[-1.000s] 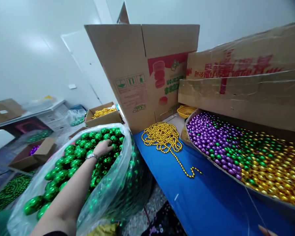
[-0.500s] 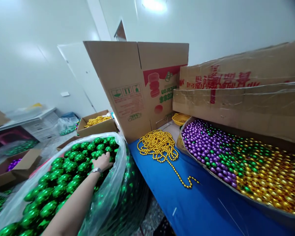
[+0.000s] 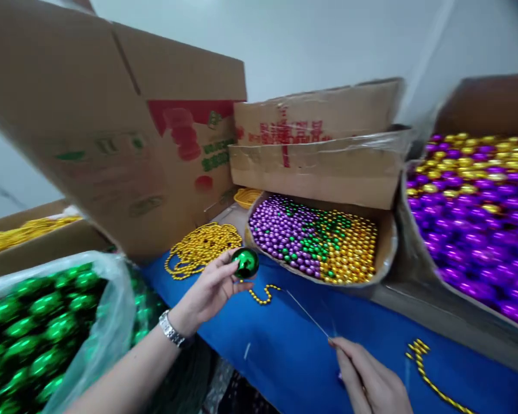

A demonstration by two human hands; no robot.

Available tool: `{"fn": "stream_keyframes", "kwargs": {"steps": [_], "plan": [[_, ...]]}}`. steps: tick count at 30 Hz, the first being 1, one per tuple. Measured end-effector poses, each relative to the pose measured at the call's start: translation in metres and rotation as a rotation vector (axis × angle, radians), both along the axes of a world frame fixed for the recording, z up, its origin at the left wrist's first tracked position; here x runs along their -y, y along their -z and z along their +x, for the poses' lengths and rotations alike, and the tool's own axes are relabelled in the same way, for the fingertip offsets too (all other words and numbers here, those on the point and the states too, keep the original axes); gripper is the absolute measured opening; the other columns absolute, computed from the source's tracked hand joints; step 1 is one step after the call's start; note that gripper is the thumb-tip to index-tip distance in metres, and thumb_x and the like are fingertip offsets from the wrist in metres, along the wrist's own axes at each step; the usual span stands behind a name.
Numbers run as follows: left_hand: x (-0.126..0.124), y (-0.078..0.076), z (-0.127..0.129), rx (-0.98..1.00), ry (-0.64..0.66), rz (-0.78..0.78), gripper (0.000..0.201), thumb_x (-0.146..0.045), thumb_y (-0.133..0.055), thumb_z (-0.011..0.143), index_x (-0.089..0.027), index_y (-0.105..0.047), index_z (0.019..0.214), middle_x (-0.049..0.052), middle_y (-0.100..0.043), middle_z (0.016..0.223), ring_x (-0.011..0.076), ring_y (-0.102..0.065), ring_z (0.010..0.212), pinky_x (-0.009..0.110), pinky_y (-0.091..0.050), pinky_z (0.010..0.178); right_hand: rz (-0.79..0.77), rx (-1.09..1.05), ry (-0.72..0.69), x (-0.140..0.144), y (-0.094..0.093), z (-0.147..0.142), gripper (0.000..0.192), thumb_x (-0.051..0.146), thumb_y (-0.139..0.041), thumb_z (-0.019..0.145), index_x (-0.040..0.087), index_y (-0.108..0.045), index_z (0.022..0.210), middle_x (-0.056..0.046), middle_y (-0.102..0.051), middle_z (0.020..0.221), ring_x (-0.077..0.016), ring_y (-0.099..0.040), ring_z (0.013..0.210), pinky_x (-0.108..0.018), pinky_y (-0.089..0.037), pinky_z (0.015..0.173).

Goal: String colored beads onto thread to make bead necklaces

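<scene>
Green ball (image 3: pixel 246 263) pinched in left hand (image 3: pixel 207 293) fingertips, up-left of right hand (image 3: pixel 371 382) gripping thin needle (image 3: pixel 307 313) toward it.

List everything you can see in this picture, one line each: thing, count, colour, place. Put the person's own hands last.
Large ball: one, shiny green, in the left fingertips above the table.
Bag of balls: one clear bag, many green balls, lower left.
Bead string: one heap, gold, on the blue table.
Bead tray: one, purple, green and gold beads, centre.
Bead box: one, purple and gold beads, right.
Cardboard boxes: several, brown, behind.
Needle: one, thin, in the right fingers.
Left hand: wristwatch on, holds the ball.
Right hand: pinches the needle.
</scene>
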State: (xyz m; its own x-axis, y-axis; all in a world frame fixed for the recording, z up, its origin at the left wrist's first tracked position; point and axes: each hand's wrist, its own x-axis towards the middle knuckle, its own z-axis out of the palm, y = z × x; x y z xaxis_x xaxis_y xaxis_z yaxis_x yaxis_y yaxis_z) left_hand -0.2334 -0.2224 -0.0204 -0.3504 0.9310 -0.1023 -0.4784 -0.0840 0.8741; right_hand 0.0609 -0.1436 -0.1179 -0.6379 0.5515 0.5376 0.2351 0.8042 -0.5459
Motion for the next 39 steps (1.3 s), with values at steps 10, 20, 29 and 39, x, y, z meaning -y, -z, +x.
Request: {"fn": "stream_keyframes", "kwargs": {"steps": [10,20,29,39], "plan": [[-0.048,0.039,0.061,0.471,0.132,-0.115,0.032,-0.031,-0.042,0.093,-0.011,-0.047,0.118,0.017,-0.062,0.108,0.0226,-0.065,0.095,0.028,-0.056,0.075,0.029,0.055,0.124,-0.006,0.007,0.018,0.022,0.015,-0.042,0.093,0.017,-0.055,0.111,-0.008,-0.068,0.087,-0.0180,-0.068,0.076,-0.027,-0.056,0.069],[-0.046,0.044,0.066,0.425,0.201,-0.175,0.033,-0.032,-0.048,0.090,-0.012,-0.047,0.116,0.016,-0.063,0.102,0.0203,-0.067,0.078,0.027,-0.054,0.069,0.015,0.090,0.118,-0.006,0.012,0.013,0.023,0.015,-0.040,0.094,0.018,-0.057,0.110,-0.008,-0.068,0.088,-0.0177,-0.067,0.078,-0.026,-0.055,0.071],[-0.033,0.051,0.090,0.112,0.383,-0.062,0.051,-0.015,-0.065,0.079,-0.022,-0.048,0.126,0.011,-0.057,0.109,0.0223,-0.062,0.089,0.034,-0.050,0.077,-0.206,-0.007,0.118,-0.005,0.010,0.002,0.025,0.027,-0.037,0.096,0.021,-0.062,0.098,-0.004,-0.068,0.084,-0.0149,-0.067,0.076,-0.019,-0.054,0.068],[-0.038,0.057,0.097,0.195,0.375,-0.026,0.050,-0.014,-0.063,0.079,-0.023,-0.049,0.126,0.011,-0.056,0.110,0.0281,-0.057,0.102,0.046,-0.043,0.091,-0.351,-0.005,0.126,-0.002,0.016,0.006,0.025,0.031,-0.039,0.096,0.022,-0.061,0.099,-0.005,-0.069,0.089,-0.0158,-0.067,0.080,-0.018,-0.053,0.071]]}}
